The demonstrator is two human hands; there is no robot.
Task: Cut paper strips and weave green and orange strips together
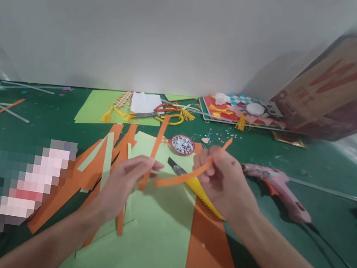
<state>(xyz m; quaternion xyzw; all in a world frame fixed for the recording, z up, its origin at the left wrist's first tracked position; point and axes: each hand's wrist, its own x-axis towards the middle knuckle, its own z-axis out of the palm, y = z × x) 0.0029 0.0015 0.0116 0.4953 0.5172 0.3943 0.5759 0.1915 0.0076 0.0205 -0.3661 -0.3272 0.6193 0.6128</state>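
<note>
Pinching an upright orange paper strip (155, 148) in left hand (124, 184), a curved orange paper strip (189, 174) in right hand (224, 183), over the near edge of the green surface (328, 161). Ends close, not yet joined; more cut strips (100, 162) heaped left.

- This is a paper-craft workbench: a green table (312, 158) set against a plain white wall (147, 26).
- Cut stock lies all over it, namely orange paper strips (159, 140) and light green sheets (149, 237).
- Craft tools lie among the paper: a pink glue gun (278, 185) on its cord, a yellow utility knife (204, 196) and scissors (149, 114).
- A round dish (182, 144) of small bits stands mid-table.
- Woven checked pieces (236, 109) with yellow tassels lie at the back, beside a cardboard box (346, 87).
</note>
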